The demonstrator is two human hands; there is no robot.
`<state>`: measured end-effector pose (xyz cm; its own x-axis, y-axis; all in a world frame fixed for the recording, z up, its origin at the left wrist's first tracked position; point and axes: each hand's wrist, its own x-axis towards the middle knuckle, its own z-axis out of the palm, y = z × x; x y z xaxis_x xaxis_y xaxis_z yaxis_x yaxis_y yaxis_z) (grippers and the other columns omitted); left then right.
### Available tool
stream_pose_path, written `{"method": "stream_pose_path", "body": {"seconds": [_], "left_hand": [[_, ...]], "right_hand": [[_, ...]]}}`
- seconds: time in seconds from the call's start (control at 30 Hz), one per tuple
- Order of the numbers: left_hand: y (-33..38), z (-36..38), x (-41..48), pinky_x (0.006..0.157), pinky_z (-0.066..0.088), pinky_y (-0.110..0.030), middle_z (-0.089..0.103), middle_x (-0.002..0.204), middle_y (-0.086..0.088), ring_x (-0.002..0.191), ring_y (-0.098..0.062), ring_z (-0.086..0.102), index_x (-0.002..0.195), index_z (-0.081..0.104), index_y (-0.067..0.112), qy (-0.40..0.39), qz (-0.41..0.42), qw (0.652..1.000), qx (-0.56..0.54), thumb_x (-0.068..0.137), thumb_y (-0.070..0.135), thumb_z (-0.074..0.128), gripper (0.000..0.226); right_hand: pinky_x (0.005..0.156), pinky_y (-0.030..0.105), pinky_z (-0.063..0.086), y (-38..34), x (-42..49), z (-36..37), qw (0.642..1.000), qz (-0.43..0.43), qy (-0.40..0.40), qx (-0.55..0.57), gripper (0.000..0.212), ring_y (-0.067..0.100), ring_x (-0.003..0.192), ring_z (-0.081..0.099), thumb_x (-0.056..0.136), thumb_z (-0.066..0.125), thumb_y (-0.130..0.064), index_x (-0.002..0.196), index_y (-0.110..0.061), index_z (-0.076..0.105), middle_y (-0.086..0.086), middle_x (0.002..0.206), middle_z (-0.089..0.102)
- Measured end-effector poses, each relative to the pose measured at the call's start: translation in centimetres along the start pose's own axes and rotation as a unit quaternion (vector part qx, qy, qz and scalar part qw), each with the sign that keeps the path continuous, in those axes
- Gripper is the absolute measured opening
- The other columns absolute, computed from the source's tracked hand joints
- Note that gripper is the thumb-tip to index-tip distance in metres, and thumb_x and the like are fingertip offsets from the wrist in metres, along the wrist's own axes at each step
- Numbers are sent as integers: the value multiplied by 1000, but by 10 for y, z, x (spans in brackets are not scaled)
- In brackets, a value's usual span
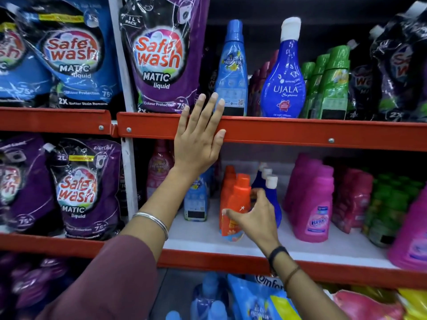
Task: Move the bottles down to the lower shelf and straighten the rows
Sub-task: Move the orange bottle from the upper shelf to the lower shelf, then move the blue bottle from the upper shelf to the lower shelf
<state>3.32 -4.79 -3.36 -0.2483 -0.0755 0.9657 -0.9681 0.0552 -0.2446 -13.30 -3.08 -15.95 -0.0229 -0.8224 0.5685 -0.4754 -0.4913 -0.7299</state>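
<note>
My left hand [198,137] is raised flat, fingers apart, over the red front rail [300,132] of the upper shelf, just left of a light blue bottle [232,72]. A dark blue Ujala bottle [283,86] with a white cap stands to its right. On the lower white shelf [254,247] my right hand [253,219] grips the front orange bottle [238,204] of a short row. Dark blue white-capped bottles [272,197] stand right behind my fingers. A light blue bottle [196,199] stands left of the orange row, partly hidden by my left forearm.
Green bottles [330,86] and purple detergent pouches [161,56] fill the upper shelf. Pink Vanish bottles [312,204], red-pink and green packs stand to the right on the lower shelf. More pouches [78,188] hang at left. Blue bottles and refill packs [261,303] lie below.
</note>
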Motion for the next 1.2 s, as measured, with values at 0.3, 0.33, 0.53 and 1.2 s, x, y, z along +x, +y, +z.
{"method": "stream_pose_path", "body": {"seconds": [0.3,0.33,0.53,1.2], "left_hand": [[-1,4,0,119,14,-44,35,155,-6,145,-24,24,148,31,14,11,-1,1000,-9,101,36,26,52],[-1,4,0,119,14,-44,35,155,-6,145,-24,25,148,31,14,13,0,1000,-10,101,36,27,52],[-1,4,0,120,11,-42,35,154,-6,145,-24,25,148,30,14,16,-1,1000,-11,102,37,24,52],[41,-8,2,120,2,-40,27,158,-6,148,-23,18,150,26,13,-28,-92,993,-64,100,38,28,57]], "right_hand": [[73,35,54,21,-2,29,997,50,-45,-36,68,24,89,64,55,86,-44,102,-21,42,4,102,65],[72,35,54,22,-2,30,997,53,-47,-38,69,24,88,64,55,86,-44,103,-20,43,4,103,66],[73,36,54,25,-6,35,996,50,-50,-60,71,24,91,64,57,84,-46,105,-20,41,4,107,64],[71,32,50,-79,39,-119,953,-163,254,-2,42,14,87,60,75,70,-51,103,-24,53,-8,96,62]]}}
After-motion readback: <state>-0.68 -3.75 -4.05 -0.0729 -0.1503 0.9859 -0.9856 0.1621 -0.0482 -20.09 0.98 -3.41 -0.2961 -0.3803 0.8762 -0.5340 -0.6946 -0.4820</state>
